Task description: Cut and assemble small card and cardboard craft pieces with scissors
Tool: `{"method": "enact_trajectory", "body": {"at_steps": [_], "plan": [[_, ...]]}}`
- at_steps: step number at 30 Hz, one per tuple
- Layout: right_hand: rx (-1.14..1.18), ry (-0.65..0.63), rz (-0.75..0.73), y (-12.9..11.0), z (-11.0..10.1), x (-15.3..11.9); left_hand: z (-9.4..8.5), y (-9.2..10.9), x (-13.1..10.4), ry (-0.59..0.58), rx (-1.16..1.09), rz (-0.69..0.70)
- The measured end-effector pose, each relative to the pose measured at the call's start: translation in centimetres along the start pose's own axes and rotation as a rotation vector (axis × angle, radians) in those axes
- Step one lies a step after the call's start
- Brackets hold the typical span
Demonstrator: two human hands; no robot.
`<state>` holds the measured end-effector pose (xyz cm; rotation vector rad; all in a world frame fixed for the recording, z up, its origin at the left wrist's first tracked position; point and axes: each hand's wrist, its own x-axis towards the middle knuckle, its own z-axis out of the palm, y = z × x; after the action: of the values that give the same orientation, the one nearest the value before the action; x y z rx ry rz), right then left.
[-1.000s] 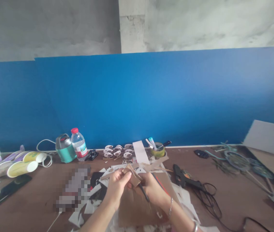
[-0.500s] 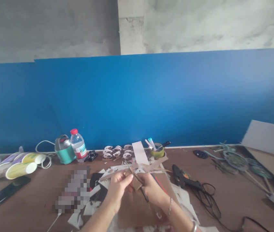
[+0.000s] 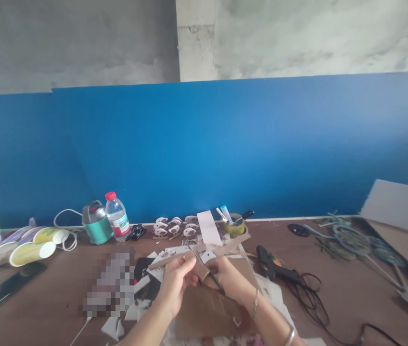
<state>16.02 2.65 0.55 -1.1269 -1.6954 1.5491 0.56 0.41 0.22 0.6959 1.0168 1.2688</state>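
My left hand (image 3: 178,275) pinches a small piece of brown cardboard (image 3: 201,272) between thumb and fingers. My right hand (image 3: 228,278) is closed round a pair of scissors (image 3: 215,282), whose blades point up and to the left across the cardboard piece. How far the blades are apart I cannot tell. Beneath both hands lies a larger brown cardboard sheet (image 3: 207,315), with white paper scraps (image 3: 274,293) around it. Cut cardboard strips (image 3: 231,245) lie just beyond my fingers.
At the back stand a water bottle (image 3: 117,218), a green container (image 3: 97,228), several white bird-like cutouts (image 3: 161,227) and a tape roll (image 3: 233,226) holding pens. A black glue gun (image 3: 276,268) with its cable lies right. Paper cups (image 3: 33,253) lie left.
The scissors have shifted slightly right and down against the cardboard piece. My left thumb and fingers have moved a little on it. The table items stay put.
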Motion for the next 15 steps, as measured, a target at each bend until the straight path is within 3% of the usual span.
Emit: {"method": "enact_trajectory", "body": {"at_steps": [3,7,9,15], "plan": [[0.051,-0.037,0.078,-0.5,-1.4,-0.4,-0.2,0.2,0.2,0.000,0.039,0.065],[0.221,0.001,0.015,-1.2,-2.2,-0.8,-0.1,0.5,0.2,0.052,0.144,0.171],[0.189,-0.002,0.019,-1.6,-1.9,-0.9,0.0,0.6,0.1,0.058,0.178,0.186],[0.082,-0.012,0.016,-2.4,-1.3,-1.2,0.0,0.7,-0.2,-0.083,0.001,0.036]]}}
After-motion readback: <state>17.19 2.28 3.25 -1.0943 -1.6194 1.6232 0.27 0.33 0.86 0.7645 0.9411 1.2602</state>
